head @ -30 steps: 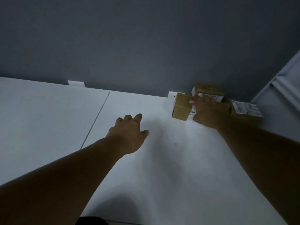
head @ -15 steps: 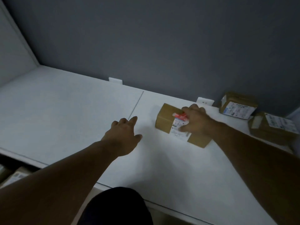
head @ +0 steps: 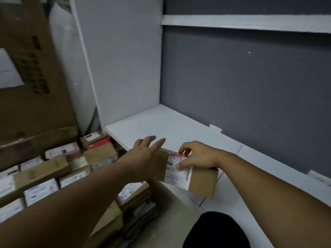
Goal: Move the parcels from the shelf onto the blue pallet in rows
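Observation:
A brown cardboard parcel (head: 200, 181) with a white label and red strip is at the front edge of the white shelf (head: 161, 126). My right hand (head: 197, 156) grips its top, fingers curled over the far edge and thumb on the label. My left hand (head: 143, 156) is at the parcel's left end with fingers spread and straight; whether it touches the box I cannot tell. Many parcels (head: 53, 178) lie packed in rows down at the left; the pallet under them is hidden.
A tall cardboard box (head: 26, 68) stands at the far left, with a white wrapped panel (head: 71, 68) beside it. The shelf's white side wall (head: 121, 59) and an upper shelf board (head: 247, 22) frame the bay. More parcels (head: 132, 196) sit below the shelf edge.
My right hand has dragged the parcel from the back of the shelf to its front edge. The view has swung left, showing the rows of parcels. My left hand has come up beside the box.

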